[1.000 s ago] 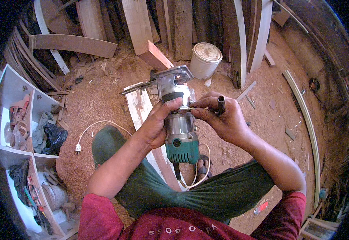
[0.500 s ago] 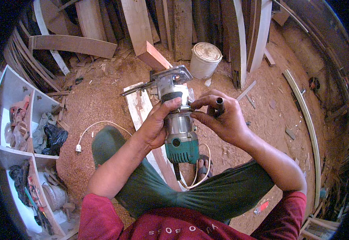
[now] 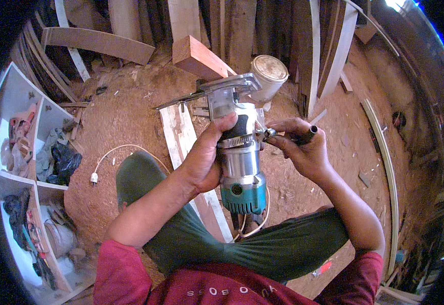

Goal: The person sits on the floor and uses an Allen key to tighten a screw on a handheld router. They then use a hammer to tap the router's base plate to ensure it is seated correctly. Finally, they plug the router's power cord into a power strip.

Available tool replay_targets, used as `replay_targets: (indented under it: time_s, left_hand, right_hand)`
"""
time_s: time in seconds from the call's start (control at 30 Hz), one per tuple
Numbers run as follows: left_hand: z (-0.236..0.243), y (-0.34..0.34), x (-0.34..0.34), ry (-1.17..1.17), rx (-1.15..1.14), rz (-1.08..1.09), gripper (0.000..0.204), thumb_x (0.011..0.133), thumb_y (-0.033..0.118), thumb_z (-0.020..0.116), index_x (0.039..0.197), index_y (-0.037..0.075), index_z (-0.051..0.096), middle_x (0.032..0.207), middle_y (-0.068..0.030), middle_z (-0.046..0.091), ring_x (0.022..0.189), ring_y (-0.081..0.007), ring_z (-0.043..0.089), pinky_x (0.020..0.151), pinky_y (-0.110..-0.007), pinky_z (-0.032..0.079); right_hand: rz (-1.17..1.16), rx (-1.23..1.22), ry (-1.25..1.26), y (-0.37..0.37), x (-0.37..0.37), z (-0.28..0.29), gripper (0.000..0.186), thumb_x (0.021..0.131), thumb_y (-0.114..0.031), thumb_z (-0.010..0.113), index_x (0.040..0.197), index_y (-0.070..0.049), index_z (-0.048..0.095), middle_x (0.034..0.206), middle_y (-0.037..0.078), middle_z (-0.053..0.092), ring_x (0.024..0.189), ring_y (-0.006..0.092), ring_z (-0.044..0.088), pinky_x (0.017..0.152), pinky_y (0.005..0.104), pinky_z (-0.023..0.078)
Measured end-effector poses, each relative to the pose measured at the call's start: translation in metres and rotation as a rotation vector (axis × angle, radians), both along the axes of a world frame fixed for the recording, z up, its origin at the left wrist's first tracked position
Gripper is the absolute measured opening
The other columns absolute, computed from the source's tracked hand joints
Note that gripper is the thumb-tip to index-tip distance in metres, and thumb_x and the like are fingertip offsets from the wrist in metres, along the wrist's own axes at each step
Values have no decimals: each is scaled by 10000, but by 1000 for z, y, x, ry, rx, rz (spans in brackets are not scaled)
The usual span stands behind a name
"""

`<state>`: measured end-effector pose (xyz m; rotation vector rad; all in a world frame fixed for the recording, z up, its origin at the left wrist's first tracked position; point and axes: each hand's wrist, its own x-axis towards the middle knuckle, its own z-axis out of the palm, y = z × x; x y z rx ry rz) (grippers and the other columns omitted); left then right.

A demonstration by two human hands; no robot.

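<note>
Head view: left grip [image 3: 206, 157], clamped on the router [image 3: 240, 160], should steady it while right grip [image 3: 306, 148], pinching a metal piece [image 3: 269, 133] at its two o'clock, works squarely.

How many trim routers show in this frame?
1: the teal-and-silver trim router, held in the left grip above the person's lap. Others may be hidden in the cluttered white shelf unit.

Maroon shirt [image 3: 232, 274], white lettering [image 3: 213, 292], dark green trousers [image 3: 293, 235].
</note>
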<state>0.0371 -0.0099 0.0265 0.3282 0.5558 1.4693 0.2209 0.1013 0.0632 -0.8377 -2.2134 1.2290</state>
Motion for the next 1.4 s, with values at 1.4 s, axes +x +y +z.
replay_targets:
  time_s: [1.4]
  left_hand:
    - [1,-16,-9,175,168,-61,739,743,80,794,1374,65,410,1207,-83,589,1106,-236,607,970,-418,513]
  right_hand:
    - [-76,11,64,4,-2,-9,138,833,-1,731,937,9,642,867,101,722,770,154,688,686,282,555]
